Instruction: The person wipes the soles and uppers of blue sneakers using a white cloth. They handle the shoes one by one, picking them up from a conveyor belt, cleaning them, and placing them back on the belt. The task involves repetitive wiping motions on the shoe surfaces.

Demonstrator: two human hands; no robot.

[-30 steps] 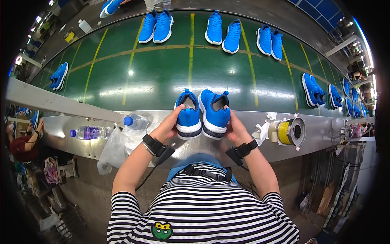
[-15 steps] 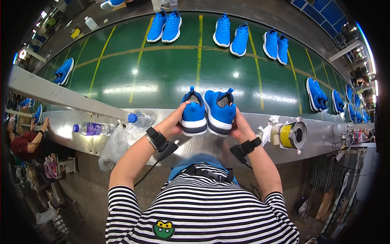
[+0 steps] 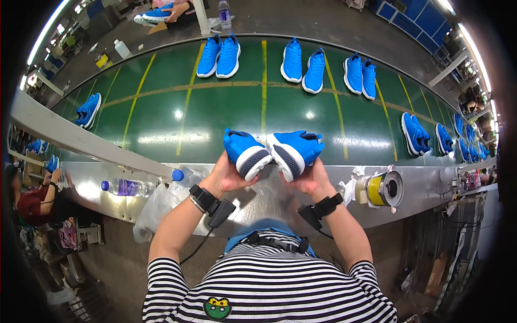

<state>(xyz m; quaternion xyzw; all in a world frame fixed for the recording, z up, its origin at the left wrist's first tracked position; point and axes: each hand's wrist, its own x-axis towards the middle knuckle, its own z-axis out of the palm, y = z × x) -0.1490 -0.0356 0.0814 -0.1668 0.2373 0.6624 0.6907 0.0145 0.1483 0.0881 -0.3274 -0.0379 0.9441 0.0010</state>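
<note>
My left hand (image 3: pixel 229 175) grips a blue sneaker (image 3: pixel 245 152) with a white and grey heel, turned so its heel faces me. My right hand (image 3: pixel 309 178) holds the matching blue sneaker (image 3: pixel 295 151), tilted outward the other way. The two shoes are side by side, heels close together, above the near edge of the green conveyor belt (image 3: pixel 215 118). Both wrists carry black strapped devices with cables.
Several pairs of blue sneakers (image 3: pixel 218 55) lie on the belt, far side and right. On the steel ledge (image 3: pixel 409 185) lie two plastic bottles (image 3: pixel 129 187), a clear bag and a metal tin with a yellow roll (image 3: pixel 383 188). Another person sits at far left (image 3: pixel 32 202).
Both shoes were held upright, toes up and heels toward me; now I have tipped them apart, soles and heels turned outward, and lifted them slightly.
</note>
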